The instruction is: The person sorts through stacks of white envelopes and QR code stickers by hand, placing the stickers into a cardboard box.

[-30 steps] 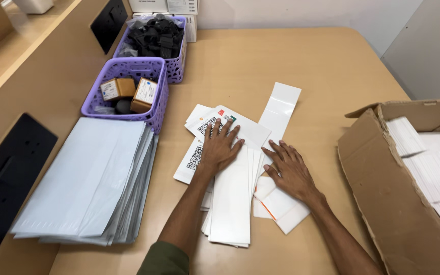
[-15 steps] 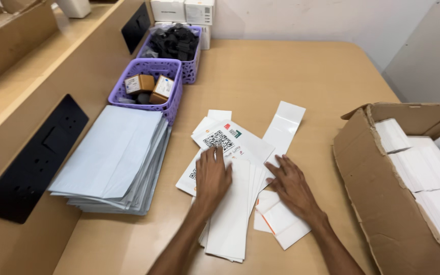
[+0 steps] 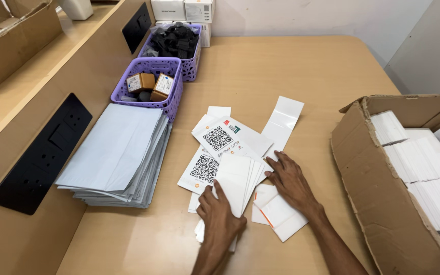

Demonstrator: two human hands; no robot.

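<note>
Two black panels [image 3: 42, 155] sit on the sloped wall at far left, with a stack of grey mailers [image 3: 115, 155] lying on the table [image 3: 281, 66] beside them. Behind the mailers stand two purple baskets, the near basket [image 3: 148, 84] holding small brown boxes, the far basket [image 3: 179, 43] holding black parts. At the table's middle lies a loose spread of white cards [image 3: 232, 147], some printed with square codes. The left hand [image 3: 220, 216] lies flat, fingers loosely spread, pressing the near end of a fanned bundle of blank cards [image 3: 240, 175]. The right hand [image 3: 291, 183] rests open just beside it, fingertips touching the bundle's far edge, palm over a folded card. At far right a carton [image 3: 378, 183] holds packed white stacks.
</note>
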